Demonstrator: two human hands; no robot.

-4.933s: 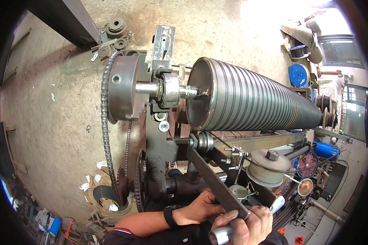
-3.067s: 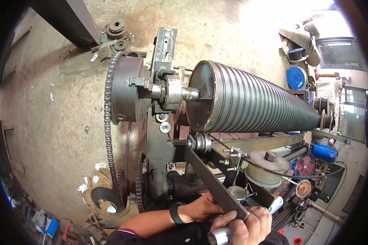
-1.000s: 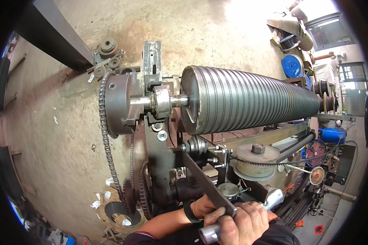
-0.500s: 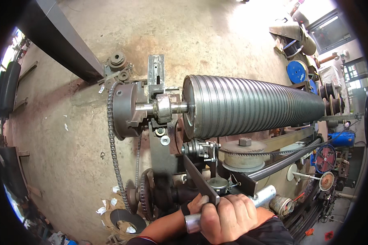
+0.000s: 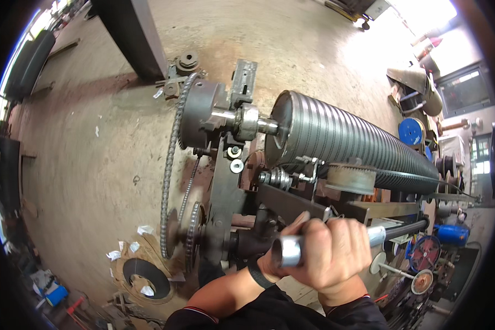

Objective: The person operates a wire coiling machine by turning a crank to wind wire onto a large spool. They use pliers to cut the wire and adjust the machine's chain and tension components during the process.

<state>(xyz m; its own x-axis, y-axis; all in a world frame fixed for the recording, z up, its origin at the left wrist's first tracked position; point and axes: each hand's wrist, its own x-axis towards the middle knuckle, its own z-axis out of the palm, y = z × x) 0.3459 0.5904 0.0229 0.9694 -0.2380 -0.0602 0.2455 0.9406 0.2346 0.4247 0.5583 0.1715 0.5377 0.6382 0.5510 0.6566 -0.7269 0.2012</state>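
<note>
A dark steel column (image 5: 131,38) slants down from the upper left onto a stained concrete floor (image 5: 121,129), with loose metal wheels (image 5: 188,62) near its foot. Pale scraps (image 5: 144,230) lie lower left. Along the right: a dark window (image 5: 463,92), a blue reel (image 5: 411,131), a red-bladed fan (image 5: 425,253).

A long ribbed metal drum (image 5: 346,126) lies lengthwise in a workshop. Left of the drum are a shiny shaft (image 5: 267,126), a dark round chuck (image 5: 203,120) and a hanging chain (image 5: 167,181). Below the drum, 2 bare hands meet: the right hand (image 5: 338,250) wraps around a silvery tube (image 5: 289,251), while the left hand (image 5: 268,265), above a black wristband (image 5: 258,273), is partly hidden behind it. Just under the drum sit a flat dark bar (image 5: 289,202) and a grey pulley wheel (image 5: 351,181); above its far end stands a blue reel (image 5: 411,131).
</note>
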